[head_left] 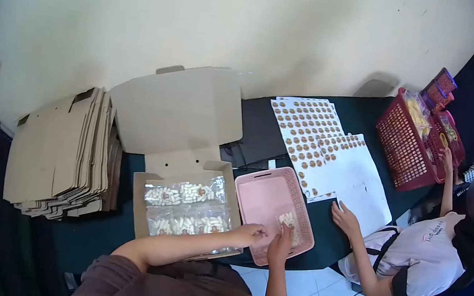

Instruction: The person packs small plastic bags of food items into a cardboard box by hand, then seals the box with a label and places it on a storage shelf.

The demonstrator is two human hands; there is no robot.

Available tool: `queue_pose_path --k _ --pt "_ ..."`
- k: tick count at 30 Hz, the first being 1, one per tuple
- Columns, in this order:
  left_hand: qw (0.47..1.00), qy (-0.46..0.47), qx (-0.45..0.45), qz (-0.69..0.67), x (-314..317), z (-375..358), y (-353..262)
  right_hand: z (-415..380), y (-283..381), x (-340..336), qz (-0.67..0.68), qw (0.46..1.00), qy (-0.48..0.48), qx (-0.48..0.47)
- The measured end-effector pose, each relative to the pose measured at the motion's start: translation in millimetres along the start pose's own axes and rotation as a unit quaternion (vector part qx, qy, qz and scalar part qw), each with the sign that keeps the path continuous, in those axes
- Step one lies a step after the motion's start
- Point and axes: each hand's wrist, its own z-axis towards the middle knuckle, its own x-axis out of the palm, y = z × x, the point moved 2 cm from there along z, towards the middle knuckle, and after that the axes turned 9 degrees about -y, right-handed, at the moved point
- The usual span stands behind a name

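Observation:
A pink basket (259, 199) sits before me, beside an open cardboard box (137, 197) holding clear bags of white pieces (197, 193). Over the basket's left part is my left hand (250, 234), its fingers curled together; whatever they hold, if anything, is too small to name. My right hand (280, 244) is at the basket's lower right, fingers closed on a clear bag of pale pieces (287, 220). The lower part of that bag is hidden behind the fingers.
Stacked flat cardboard boxes (59, 148) stand at the left. Sticker sheets (310, 129) and a black folder (259, 130) lie behind the basket. At the right, a co-worker (421, 256) reaches toward a red basket (406, 143), their other hand near the sheets.

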Motion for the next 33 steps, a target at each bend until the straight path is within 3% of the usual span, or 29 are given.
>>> queue_pose_path --k 2,3,5,6,7,9,11,13,14,15,17,18,20,23,25,27,29,30,33 --pt "0.988 0.123 -0.08 0.056 18.5 16.8 12.6 9.1 -26.7 -4.4 -0.07 0.997 -0.018 0.039" --pt "0.988 0.127 -0.072 0.053 30.8 34.9 3.7 23.7 -48.6 -8.0 -0.076 0.996 -0.024 0.037" --pt "0.929 0.068 -0.323 -0.17 42.4 43.0 -2.4 30.9 -81.6 -3.4 -0.095 0.994 0.015 0.054" --pt "0.935 0.069 -0.321 -0.136 39.4 56.6 3.6 37.0 -68.6 -6.4 -0.105 0.987 0.074 0.096" --pt "0.935 0.07 -0.32 -0.135 41.8 60.1 16.2 31.7 -69.7 1.4 -0.104 0.987 0.073 0.096" --pt "0.981 0.068 -0.147 -0.104 50.7 68.0 34.2 28.6 -80.1 15.0 -0.216 0.975 -0.045 0.018" --pt "0.971 0.024 -0.18 -0.157 56.7 73.0 40.6 29.9 -92.4 25.0 -0.137 0.988 -0.035 0.066" --pt "0.96 -0.123 -0.166 -0.188 44.5 65.7 26.4 32.3 -82.9 28.4 -0.094 0.984 0.04 0.143" --pt "0.954 -0.161 -0.157 -0.197 36.0 61.6 19.0 33.2 -113.8 51.3 0.102 0.974 0.066 0.192" --pt "0.954 -0.165 -0.156 -0.197 23.0 53.1 0.6 35.9 -103.6 50.5 0.103 0.974 0.069 0.189" --pt "0.962 -0.238 -0.118 -0.065 -8.2 31.8 -37.1 36.5 -61.0 46.0 0.334 0.886 0.102 0.306" --pt "0.954 -0.294 0.0 -0.05 -10.3 42.4 -3.4 38.1 -47.3 48.3 0.334 0.886 0.106 0.304" --pt "0.952 -0.292 -0.002 -0.088 -37.6 24.7 -36.1 48.1 -15.6 55.2 0.396 0.894 0.063 0.199" --pt "0.954 -0.237 -0.041 -0.18 -69.5 0.2 -51.0 49.7 76.3 41.9 0.469 0.861 0.099 0.171" --pt "0.838 -0.362 0.052 -0.404 -86.6 -23.2 -72.4 42.9 119.4 35.9 0.491 0.846 0.148 0.146" --pt "0.846 -0.35 0.013 -0.402 -104.7 -45.4 -84.1 31.3 140.6 49.8 0.507 0.829 0.204 0.12" --pt "0.866 -0.404 0.105 -0.274 -115.5 -60.7 -81.4 18.0 150.2 63.2 0.491 0.848 0.19 0.066" --pt "0.872 -0.405 0.098 -0.258 -119.4 -75.4 -91.3 18.0 161.8 63.0 0.46 0.859 0.222 0.042" --pt "0.862 -0.426 0.078 -0.262 -127.9 -120.4 -122.4 6.2 171.8 63.9 0.443 0.831 0.322 0.093"
